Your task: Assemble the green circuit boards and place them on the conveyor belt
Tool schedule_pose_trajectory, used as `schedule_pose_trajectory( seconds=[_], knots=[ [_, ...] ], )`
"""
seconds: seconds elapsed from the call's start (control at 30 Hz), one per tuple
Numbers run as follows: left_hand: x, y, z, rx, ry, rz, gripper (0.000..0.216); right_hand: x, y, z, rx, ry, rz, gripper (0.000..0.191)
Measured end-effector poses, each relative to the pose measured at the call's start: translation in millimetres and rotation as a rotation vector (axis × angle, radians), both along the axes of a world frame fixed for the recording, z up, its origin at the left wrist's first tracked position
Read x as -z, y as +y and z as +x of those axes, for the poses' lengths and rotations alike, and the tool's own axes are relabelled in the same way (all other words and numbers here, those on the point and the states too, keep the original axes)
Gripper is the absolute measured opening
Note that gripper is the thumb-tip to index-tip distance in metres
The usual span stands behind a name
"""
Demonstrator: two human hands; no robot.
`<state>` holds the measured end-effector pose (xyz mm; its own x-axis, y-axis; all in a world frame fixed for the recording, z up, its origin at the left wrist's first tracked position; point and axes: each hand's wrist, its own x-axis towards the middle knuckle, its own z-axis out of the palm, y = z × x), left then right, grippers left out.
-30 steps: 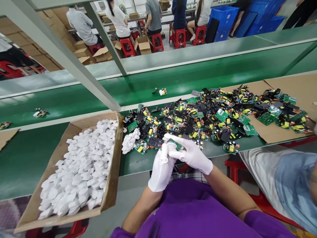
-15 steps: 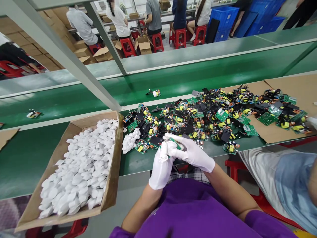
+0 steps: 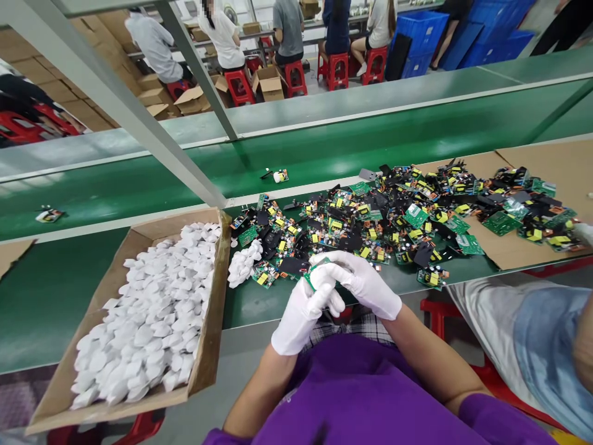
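Observation:
Both my hands wear white gloves and meet at the near edge of the green bench. My left hand (image 3: 301,312) and my right hand (image 3: 364,281) are closed together on a small green circuit board (image 3: 311,273), of which only an edge shows between the fingers. Just beyond them lies a wide pile of green circuit boards (image 3: 398,213) with yellow and black parts. A small heap of white plastic pieces (image 3: 243,262) rests on the bench left of my hands.
A cardboard tray (image 3: 210,321) full of white plastic pieces sits at the left. Cardboard sheets (image 3: 546,161) lie under the pile at the right. Single boards (image 3: 278,176) ride the green conveyor behind. A slanted metal post (image 3: 139,123) crosses the left. A seated person's knee (image 3: 532,334) is at my right. Workers sit on red stools far behind.
My hands have turned the board between them, and the left hand's fingers have curled over it. The lone boards on the conveyor have drifted to the left.

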<state>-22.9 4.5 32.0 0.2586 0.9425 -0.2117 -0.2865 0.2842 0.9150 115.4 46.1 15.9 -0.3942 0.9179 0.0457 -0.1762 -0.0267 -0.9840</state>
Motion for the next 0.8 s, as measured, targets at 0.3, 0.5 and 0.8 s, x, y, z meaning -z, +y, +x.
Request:
schedule_pose_trajectory(
  seconds=[0.3, 0.5, 0.8],
  knots=[
    [0.9, 8, -10, 0.03, -0.016, -0.043, 0.042, -2.1, -5, 3, -0.031, -0.02, 0.078, 0.058],
    [9.4, 7, -10, 0.044, -0.101, -0.099, 0.056, -0.5, -9, 1, -0.051, -0.13, 0.035, 0.063],
    [25.7, 2, -8, -0.01, -0.03, -0.016, 0.068, -6.0, -15, -17, 0.07, -0.037, -0.07, 0.046]
  ],
)
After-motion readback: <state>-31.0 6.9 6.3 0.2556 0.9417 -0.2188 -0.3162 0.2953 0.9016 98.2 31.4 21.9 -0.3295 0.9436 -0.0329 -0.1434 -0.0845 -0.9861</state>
